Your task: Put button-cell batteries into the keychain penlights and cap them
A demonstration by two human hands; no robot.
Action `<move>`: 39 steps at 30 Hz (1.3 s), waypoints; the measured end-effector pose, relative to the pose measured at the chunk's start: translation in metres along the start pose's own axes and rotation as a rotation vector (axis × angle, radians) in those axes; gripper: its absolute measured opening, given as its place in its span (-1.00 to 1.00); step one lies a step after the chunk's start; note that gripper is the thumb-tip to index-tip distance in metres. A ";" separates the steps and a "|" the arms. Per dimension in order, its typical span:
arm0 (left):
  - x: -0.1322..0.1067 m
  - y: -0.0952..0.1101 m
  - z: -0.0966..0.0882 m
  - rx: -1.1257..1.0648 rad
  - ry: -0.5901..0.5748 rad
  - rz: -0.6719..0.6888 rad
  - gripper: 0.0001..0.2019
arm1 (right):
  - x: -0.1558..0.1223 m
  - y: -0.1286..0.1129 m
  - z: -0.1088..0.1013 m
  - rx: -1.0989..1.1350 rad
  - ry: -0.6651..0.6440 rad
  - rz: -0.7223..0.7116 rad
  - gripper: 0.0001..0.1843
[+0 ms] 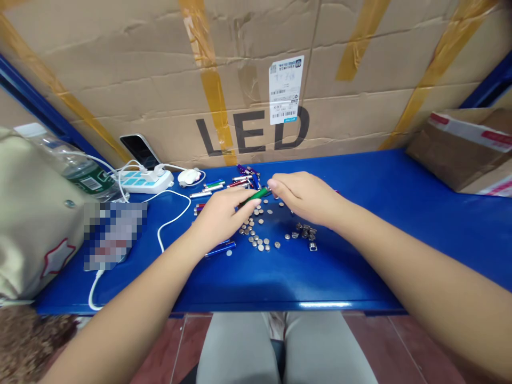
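Observation:
My left hand (219,216) is closed round a thin green pen-shaped tube (256,194) and holds it over the blue shelf (360,266). My right hand (306,197) pinches the tube's far end with fingertips pressed together. Below the hands lie several small silver button cells (256,240) scattered on the shelf, with a second heap (304,231) under my right wrist. Behind the hands lies a pile of similar tubes (240,181) in purple, blue and silver. One blue tube (221,248) lies by my left wrist.
A large cardboard box marked LED (256,80) forms the back wall. At the left are a white power strip (146,181), a phone (140,150), white cables, a plastic bottle (76,170) and a beige bag (28,224). A smaller carton (464,146) stands right.

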State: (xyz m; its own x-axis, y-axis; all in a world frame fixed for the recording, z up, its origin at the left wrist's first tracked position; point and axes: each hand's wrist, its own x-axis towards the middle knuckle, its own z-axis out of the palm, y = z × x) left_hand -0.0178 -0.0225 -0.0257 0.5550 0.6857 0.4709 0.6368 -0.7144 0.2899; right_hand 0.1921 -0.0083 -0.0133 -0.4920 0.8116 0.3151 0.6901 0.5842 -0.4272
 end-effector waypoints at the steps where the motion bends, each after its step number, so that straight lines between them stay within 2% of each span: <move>1: 0.001 -0.001 -0.001 -0.062 -0.016 -0.027 -0.73 | 0.000 0.003 -0.002 -0.075 0.002 -0.071 -0.53; 4: 0.002 -0.002 -0.006 -0.248 -0.119 -0.129 -0.72 | 0.001 0.011 -0.007 -0.222 -0.040 -0.217 -0.62; 8: 0.002 -0.001 -0.010 -0.453 -0.257 -0.251 -0.66 | 0.002 0.016 -0.007 -0.314 -0.048 -0.279 -0.66; 12: 0.001 0.000 -0.010 -0.456 -0.253 -0.252 -0.66 | 0.002 0.016 -0.003 -0.260 -0.053 -0.296 -0.64; 19: 0.000 -0.001 -0.003 -0.238 -0.100 -0.069 -0.75 | 0.003 0.014 -0.001 -0.134 -0.099 -0.264 -0.66; 24: -0.002 -0.007 0.003 -0.050 -0.027 0.048 -0.73 | 0.004 0.015 0.003 -0.012 -0.091 -0.256 -0.65; 29: -0.004 -0.006 0.006 0.119 0.013 0.093 -0.72 | 0.003 0.012 0.004 0.175 -0.095 -0.134 -0.64; 35: -0.006 -0.002 0.003 0.426 0.033 0.142 -0.73 | 0.003 0.005 0.000 0.298 -0.152 -0.009 -0.65; 39: -0.006 -0.002 0.003 0.535 0.059 0.192 -0.72 | 0.002 0.004 0.001 0.357 -0.199 0.078 -0.65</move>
State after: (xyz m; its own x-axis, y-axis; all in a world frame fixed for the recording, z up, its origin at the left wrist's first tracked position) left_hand -0.0208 -0.0250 -0.0313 0.6668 0.5305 0.5234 0.7181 -0.6452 -0.2609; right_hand 0.1939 -0.0043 -0.0153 -0.5627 0.8185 0.1158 0.5186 0.4586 -0.7216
